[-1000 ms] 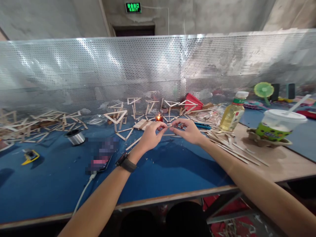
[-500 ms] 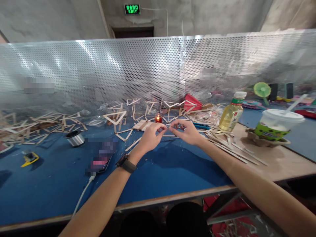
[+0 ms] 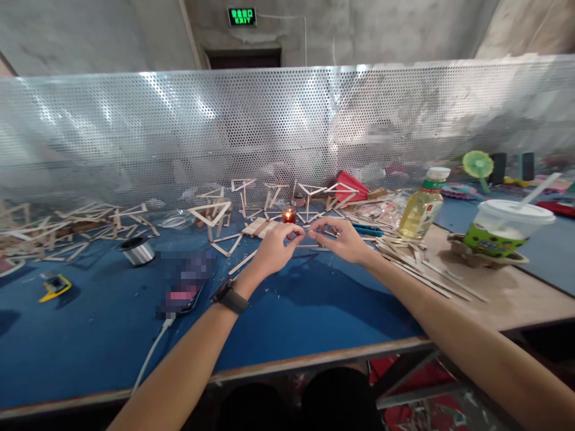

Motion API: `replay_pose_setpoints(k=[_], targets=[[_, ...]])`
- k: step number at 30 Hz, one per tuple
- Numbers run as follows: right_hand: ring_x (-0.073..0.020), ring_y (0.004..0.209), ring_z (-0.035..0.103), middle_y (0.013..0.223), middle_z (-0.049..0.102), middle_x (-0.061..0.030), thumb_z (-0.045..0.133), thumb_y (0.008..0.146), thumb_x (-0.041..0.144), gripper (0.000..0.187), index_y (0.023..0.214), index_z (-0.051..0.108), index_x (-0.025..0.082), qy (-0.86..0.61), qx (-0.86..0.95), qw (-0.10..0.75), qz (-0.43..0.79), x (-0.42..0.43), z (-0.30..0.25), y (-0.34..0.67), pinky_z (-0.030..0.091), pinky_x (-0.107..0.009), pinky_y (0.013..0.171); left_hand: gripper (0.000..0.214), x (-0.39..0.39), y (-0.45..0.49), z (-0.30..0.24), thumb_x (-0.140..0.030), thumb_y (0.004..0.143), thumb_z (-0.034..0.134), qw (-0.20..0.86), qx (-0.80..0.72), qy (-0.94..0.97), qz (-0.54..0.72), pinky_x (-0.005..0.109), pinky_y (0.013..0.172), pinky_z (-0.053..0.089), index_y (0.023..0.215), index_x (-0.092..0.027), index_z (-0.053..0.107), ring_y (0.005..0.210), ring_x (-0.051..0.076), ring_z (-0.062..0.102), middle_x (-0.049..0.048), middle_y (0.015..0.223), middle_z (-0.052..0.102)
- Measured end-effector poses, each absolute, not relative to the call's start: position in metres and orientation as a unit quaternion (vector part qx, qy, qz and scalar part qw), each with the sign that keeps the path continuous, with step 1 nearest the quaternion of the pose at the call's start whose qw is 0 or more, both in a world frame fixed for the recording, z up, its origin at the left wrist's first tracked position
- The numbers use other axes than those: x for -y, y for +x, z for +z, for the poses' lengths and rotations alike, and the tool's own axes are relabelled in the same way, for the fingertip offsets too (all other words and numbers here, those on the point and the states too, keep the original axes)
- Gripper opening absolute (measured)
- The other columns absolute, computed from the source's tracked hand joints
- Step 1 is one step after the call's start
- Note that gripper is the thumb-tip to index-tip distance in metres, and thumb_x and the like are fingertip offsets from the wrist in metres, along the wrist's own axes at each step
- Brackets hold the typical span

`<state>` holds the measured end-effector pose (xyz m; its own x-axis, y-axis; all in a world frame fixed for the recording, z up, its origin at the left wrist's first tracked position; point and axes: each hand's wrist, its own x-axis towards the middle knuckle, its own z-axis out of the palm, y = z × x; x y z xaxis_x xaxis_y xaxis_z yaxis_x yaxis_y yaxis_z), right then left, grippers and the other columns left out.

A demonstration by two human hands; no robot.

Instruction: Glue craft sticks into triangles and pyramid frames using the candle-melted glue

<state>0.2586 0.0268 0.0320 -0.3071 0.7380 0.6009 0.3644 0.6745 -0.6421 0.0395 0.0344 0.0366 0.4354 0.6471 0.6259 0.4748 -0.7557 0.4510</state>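
My left hand (image 3: pixel 279 246) and my right hand (image 3: pixel 340 238) meet above the blue table (image 3: pixel 314 317), thumbs and forefingers pinched close together. Whatever lies between the fingertips is too small to make out. Just behind the hands a small candle (image 3: pixel 289 215) burns in a reddish holder. Wooden-stick frames (image 3: pixel 210 214) joined into triangles stand around it. A flat piece made of sticks (image 3: pixel 259 227) lies by my left hand. Beyond my right hand are a blue tool (image 3: pixel 369 230) and a pile of loose wooden sticks (image 3: pixel 426 272).
Left of me lie a wire spool (image 3: pixel 137 251), a phone (image 3: pixel 186 284) with a white cable and a yellow item (image 3: pixel 56 288). On the right stand a bottle (image 3: pixel 422 206) and a lidded cup (image 3: pixel 501 230) with a straw. A perforated metal screen (image 3: pixel 269 131) rises behind the table.
Both hands keep their pinch in almost the same place. The view has shifted very slightly; nothing else has visibly moved.
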Motion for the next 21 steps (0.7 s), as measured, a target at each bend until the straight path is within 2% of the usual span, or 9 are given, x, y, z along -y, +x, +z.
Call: replay_pose_setpoints(k=[3,5,7,9,11,15,18,21], targets=[[-0.0234,0.099,0.063,0.122,0.072,-0.0077,0.071,0.086,0.052,0.043,0.119,0.072,0.024,-0.365,0.762,0.477,0.243,-0.033,0.03,0.262,0.048,-0.035,0.085,0.013,-0.039,0.038,0.036,-0.032,0.093,0.066,0.209,-0.368,0.782,0.457,0.035,0.081,0.051,0.095,-0.021,0.074,0.087,0.022,0.066,0.0072,0.095,0.075],[-0.0236,0.101,0.064,0.124,0.072,-0.008,0.064,0.09,0.056,0.044,0.117,0.073,0.023,-0.382,0.73,0.482,0.298,-0.04,0.028,0.266,0.048,-0.035,0.084,0.016,-0.045,0.035,0.035,-0.032,0.089,0.069,0.307,-0.396,0.72,0.479,0.034,0.077,0.052,0.094,-0.019,0.076,0.083,0.021,0.067,0.0088,0.094,0.076],[-0.0219,0.092,0.064,0.112,0.076,-0.0089,0.052,0.094,0.061,0.049,0.104,0.077,0.021,-0.415,0.69,0.468,0.364,-0.047,0.024,0.269,0.047,-0.033,0.075,0.017,-0.051,0.029,0.033,-0.032,0.084,0.073,0.382,-0.436,0.664,0.472,0.029,0.065,0.048,0.092,-0.018,0.079,0.072,0.017,0.063,0.0084,0.086,0.075],[-0.0191,0.076,0.062,0.095,0.077,-0.0103,0.043,0.095,0.066,0.06,0.09,0.079,0.018,-0.453,0.656,0.436,0.419,-0.053,0.022,0.271,0.042,-0.03,0.062,0.019,-0.056,0.024,0.031,-0.032,0.079,0.078,0.44,-0.478,0.615,0.447,0.023,0.052,0.038,0.091,-0.018,0.081,0.061,0.013,0.055,0.0073,0.078,0.071],[-0.017,0.068,0.057,0.085,0.075,-0.011,0.045,0.093,0.067,0.061,0.08,0.078,0.016,-0.472,0.645,0.411,0.438,-0.055,0.021,0.272,0.037,-0.029,0.056,0.021,-0.058,0.02,0.029,-0.032,0.075,0.081,0.483,-0.499,0.58,0.426,0.021,0.047,0.028,0.091,-0.017,0.082,0.057,0.01,0.049,0.0076,0.078,0.07],[-0.015,0.062,0.052,0.07,0.068,-0.0068,0.06,0.086,0.066,0.053,0.074,0.076,0.017,-0.451,0.694,0.381,0.411,-0.049,0.022,0.269,0.035,-0.028,0.055,0.025,-0.059,0.017,0.028,-0.035,0.072,0.084,0.499,-0.5,0.576,0.411,0.02,0.046,0.025,0.09,-0.017,0.082,0.058,0.01,0.048,0.0107,0.086,0.072],[-0.0127,0.057,0.044,0.059,0.057,-0.0004,0.063,0.086,0.066,0.052,0.072,0.074,0.017,-0.41,0.742,0.335,0.411,-0.044,0.024,0.268,0.032,-0.028,0.054,0.028,-0.059,0.016,0.027,-0.036,0.071,0.085,0.485,-0.504,0.589,0.405,0.02,0.047,0.026,0.092,-0.018,0.082,0.059,0.011,0.05,0.0106,0.084,0.072],[-0.0116,0.055,0.041,0.058,0.053,0.002,0.065,0.086,0.062,0.048,0.072,0.073,0.018,-0.385,0.763,0.31,0.416,-0.042,0.024,0.268,0.03,-0.028,0.054,0.027,-0.059,0.015,0.028,-0.037,0.072,0.085,0.485,-0.504,0.597,0.394,0.021,0.047,0.027,0.091,-0.019,0.081,0.059,0.012,0.051,0.0094,0.081,0.072]])
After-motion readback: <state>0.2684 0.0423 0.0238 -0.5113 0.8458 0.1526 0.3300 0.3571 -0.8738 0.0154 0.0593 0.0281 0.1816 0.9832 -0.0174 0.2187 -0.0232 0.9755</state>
